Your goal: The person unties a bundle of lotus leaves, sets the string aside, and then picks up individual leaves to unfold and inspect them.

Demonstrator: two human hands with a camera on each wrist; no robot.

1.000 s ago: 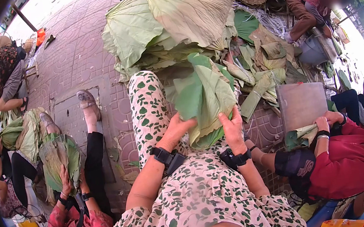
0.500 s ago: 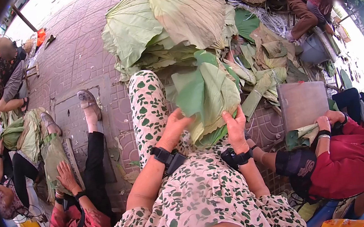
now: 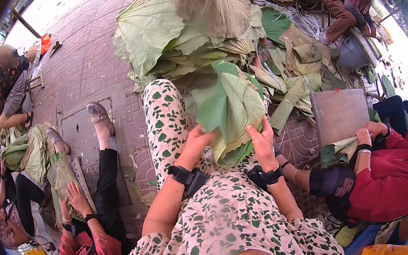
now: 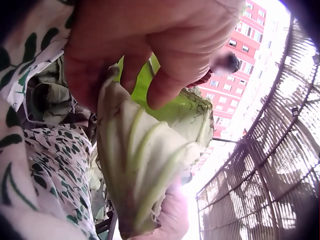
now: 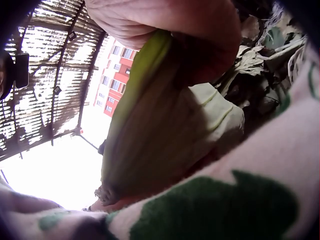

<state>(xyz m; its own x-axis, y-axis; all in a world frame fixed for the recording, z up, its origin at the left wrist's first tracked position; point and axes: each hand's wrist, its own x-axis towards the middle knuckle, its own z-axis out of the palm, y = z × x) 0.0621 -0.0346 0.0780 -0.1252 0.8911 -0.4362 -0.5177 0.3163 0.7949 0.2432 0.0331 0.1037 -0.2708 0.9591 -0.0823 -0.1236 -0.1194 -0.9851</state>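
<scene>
Both my hands stay clamped on folded leaf bundle (image 3: 228,114): left hand (image 3: 197,146), right hand (image 3: 261,143); bundle tilted slightly nearer.

The left hand (image 4: 150,45) pinches a pale green, ribbed, folded lotus leaf (image 4: 145,165) beside leaf-patterned white fabric (image 4: 50,155).
</scene>
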